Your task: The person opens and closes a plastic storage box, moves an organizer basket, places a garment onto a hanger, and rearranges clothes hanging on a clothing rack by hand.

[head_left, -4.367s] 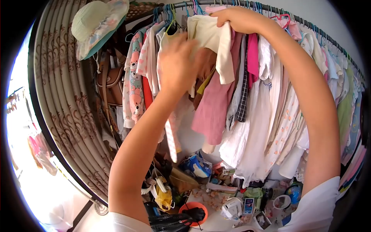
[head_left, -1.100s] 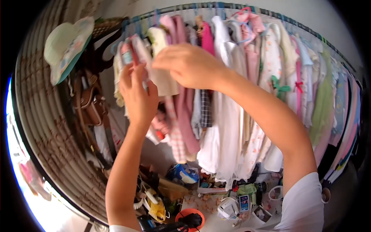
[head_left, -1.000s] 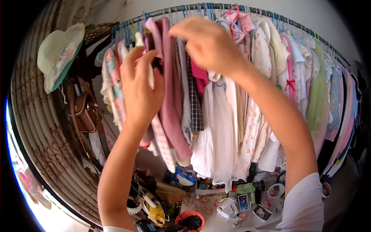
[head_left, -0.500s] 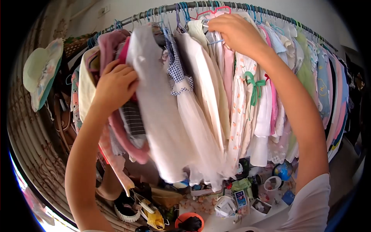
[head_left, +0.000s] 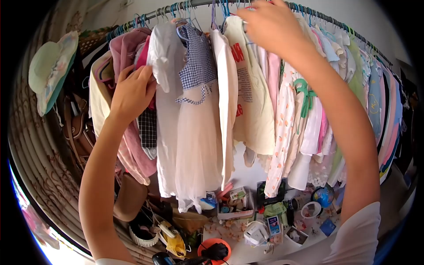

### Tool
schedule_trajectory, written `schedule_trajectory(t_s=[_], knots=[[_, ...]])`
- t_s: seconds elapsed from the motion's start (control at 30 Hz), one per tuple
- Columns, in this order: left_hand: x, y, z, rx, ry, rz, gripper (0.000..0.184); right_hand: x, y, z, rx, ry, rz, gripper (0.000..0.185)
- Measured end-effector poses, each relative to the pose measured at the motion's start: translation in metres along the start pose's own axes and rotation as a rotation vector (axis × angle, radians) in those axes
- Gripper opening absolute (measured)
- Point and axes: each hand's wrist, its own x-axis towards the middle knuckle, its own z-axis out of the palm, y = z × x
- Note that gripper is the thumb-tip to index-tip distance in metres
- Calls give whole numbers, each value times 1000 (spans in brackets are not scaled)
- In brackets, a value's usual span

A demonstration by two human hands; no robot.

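Observation:
Many garments hang on hangers from a dark rail [head_left: 163, 13]. My left hand [head_left: 132, 90] rests against the garments left of a white dress [head_left: 165, 110], its fingers bent around pink and magenta cloth. High up at the rail, my right hand [head_left: 269, 28] is by the shoulder of a cream shirt with red lettering [head_left: 254, 97]; whether its fingertips hold the shirt or its hanger is unclear. Between the hands hang a blue gingham dress with a pale tulle skirt [head_left: 198, 128] and a long white garment [head_left: 224, 88].
A sun hat [head_left: 53, 70] and a brown bag [head_left: 77, 130] hang at the left beside a patterned curtain [head_left: 31, 145]. Below stand an orange bowl [head_left: 225, 249], a small globe [head_left: 323, 196], a white tub [head_left: 311, 210], boxes and other small items.
The view has swung right along the rail. Clothes at the left are bunched together, and the gingham dress and lettered shirt now show more openly. My right hand has moved right along the rail.

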Motion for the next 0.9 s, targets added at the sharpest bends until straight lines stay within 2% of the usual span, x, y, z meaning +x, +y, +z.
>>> schedule_trajectory(t_s=[0.03,0.07,0.1,0.17,0.2,0.23,0.3,0.37,0.43,0.5,0.57,0.63,0.7,0.77,0.83,0.9], knots=[[2,5,1,-2,100,39,26,15,-16,-5,48,-37,34,14],[2,7,2,-3,202,76,29,25,-30,4,155,13,-53,10],[2,6,5,-3,202,71,29,33,-45,17,263,65,-140,8],[3,3,12,-101,272,76,31,44,-74,28,260,43,-501,6],[2,3,12,-100,315,107,32,39,-84,38,338,41,-573,8],[1,3,13,-99,313,106,32,32,-87,47,341,43,-573,8],[-2,0,16,-79,341,91,33,15,-82,61,243,-179,-552,7],[-7,-5,18,-107,332,36,35,2,-61,53,-7,-530,-418,6],[-11,-6,18,-133,323,-22,37,-8,-42,43,-61,-622,-329,11],[-10,2,17,-253,465,-40,35,-12,-37,42,39,-588,-262,10],[-8,10,18,-327,490,-74,38,-10,-43,41,243,-109,-124,15],[-2,25,12,-35,392,153,38,6,-64,30,374,359,-242,16],[1,41,15,73,328,274,23,20,-91,28,400,499,-406,14],[2,38,30,70,196,309,16,14,-96,37,425,424,-463,15],[-2,25,33,18,172,255,18,-1,-80,48,24,-464,-420,11],[-12,5,37,54,155,212,15,-24,-52,53,77,-432,-333,10]])
